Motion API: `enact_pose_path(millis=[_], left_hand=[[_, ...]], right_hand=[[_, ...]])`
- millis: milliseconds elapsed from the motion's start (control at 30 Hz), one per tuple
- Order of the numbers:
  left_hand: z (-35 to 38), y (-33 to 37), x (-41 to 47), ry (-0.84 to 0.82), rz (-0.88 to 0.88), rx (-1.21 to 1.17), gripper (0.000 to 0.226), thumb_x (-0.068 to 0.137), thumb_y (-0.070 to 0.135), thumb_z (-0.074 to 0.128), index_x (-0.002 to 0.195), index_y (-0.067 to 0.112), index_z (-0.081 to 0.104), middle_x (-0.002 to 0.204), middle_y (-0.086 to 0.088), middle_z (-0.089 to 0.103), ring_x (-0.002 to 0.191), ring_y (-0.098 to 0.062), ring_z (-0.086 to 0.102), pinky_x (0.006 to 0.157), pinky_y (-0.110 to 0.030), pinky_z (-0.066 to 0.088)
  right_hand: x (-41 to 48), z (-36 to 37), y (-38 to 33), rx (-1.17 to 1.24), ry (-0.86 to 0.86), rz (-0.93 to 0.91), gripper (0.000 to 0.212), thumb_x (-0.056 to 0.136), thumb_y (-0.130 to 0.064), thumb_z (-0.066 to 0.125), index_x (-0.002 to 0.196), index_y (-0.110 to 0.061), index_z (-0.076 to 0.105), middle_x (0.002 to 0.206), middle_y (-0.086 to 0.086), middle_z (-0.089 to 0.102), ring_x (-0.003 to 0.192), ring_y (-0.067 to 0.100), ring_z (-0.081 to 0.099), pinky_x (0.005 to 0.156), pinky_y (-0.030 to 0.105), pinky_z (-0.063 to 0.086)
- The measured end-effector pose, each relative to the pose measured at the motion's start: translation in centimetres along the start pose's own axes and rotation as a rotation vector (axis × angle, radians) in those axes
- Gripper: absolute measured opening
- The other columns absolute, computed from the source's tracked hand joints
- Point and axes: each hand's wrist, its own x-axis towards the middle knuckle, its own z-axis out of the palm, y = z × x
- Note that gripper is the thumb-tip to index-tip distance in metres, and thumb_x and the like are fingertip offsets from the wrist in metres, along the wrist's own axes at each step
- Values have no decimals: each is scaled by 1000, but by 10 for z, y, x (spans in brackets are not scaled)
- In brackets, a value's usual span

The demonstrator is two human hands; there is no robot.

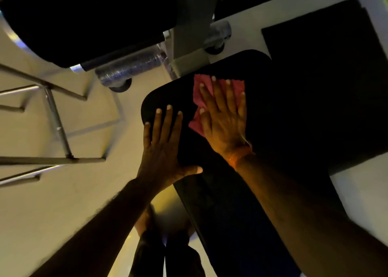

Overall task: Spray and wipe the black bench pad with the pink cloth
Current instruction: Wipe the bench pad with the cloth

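The black bench pad (262,117) runs from the picture's middle down toward the bottom right. A pink cloth (199,88) lies near the pad's far end. My right hand (225,117) presses flat on the cloth, fingers spread; an orange band circles that wrist. My left hand (162,144) rests flat on the pad's left edge, fingers apart, holding nothing. No spray bottle is in view.
Another black pad (84,20) on a grey frame post (189,31) stands beyond, with foam rollers (130,67) wrapped in plastic. A metal rack (56,117) sits on the pale floor at left. A black floor mat (327,46) lies at right. My legs show below.
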Motion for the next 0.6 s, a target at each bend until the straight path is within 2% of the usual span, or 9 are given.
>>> enact_pose_path(millis=[33, 167, 200, 333, 400, 500, 533, 600], left_hand=[[-1, 0, 1, 6, -6, -6, 146, 62, 88, 69, 164, 20, -9, 170, -6, -25, 155, -26, -28, 124, -50, -15], [-5, -1, 1, 19, -76, -25, 146, 62, 86, 70, 164, 18, -10, 169, -7, -25, 155, -25, -29, 125, -52, -14], [-5, 0, 1, 13, -81, -22, 147, 63, 85, 71, 164, 17, -11, 169, -8, -25, 154, -26, -29, 125, -51, -14], [-6, 6, 2, 16, -92, -32, 149, 63, 78, 77, 162, 18, -16, 168, -8, -28, 154, -28, -30, 125, -50, -13], [-7, 7, 3, 9, -103, -41, 149, 64, 77, 78, 159, 18, -21, 167, -8, -29, 153, -28, -31, 126, -50, -13], [-10, 9, 1, -1, -114, -46, 151, 64, 78, 77, 157, 18, -25, 166, -8, -31, 153, -28, -33, 126, -50, -12], [-9, 10, 1, -3, -120, -46, 151, 64, 77, 77, 157, 18, -26, 166, -8, -32, 153, -28, -33, 126, -49, -12], [-8, 12, 2, -8, -131, -40, 151, 63, 76, 78, 158, 18, -25, 166, -7, -32, 152, -27, -34, 126, -49, -13]], right_hand=[[-7, 0, -6, -9, -8, -41, 60, 108, -45, 19, 165, -27, 14, 174, 6, 6, 160, 33, 2, 125, 62, 8], [-16, -1, 15, -48, -99, -396, 61, 107, -49, 13, 165, -30, 8, 174, 2, 2, 160, 30, -2, 126, 61, 7], [0, -1, 19, -63, -81, -405, 61, 107, -49, 12, 165, -32, 7, 174, 2, 2, 160, 30, -1, 126, 61, 8], [47, -2, -6, 6, -5, -159, 61, 107, -48, 15, 165, -29, 8, 174, 6, 6, 160, 33, 3, 125, 63, 9], [29, -2, -14, -4, -15, -233, 62, 107, -48, 17, 166, -27, 9, 174, 6, 4, 160, 33, 2, 125, 63, 8], [10, -4, 9, -57, -85, -500, 61, 108, -47, 19, 165, -29, 9, 174, 2, 2, 160, 30, -1, 126, 61, 8], [20, -3, 14, -70, -73, -513, 60, 108, -47, 20, 165, -30, 10, 174, 2, 3, 160, 29, 0, 126, 61, 9], [49, -3, 7, -65, -33, -379, 61, 108, -48, 20, 165, -30, 12, 174, 3, 5, 160, 31, 3, 125, 61, 12]])
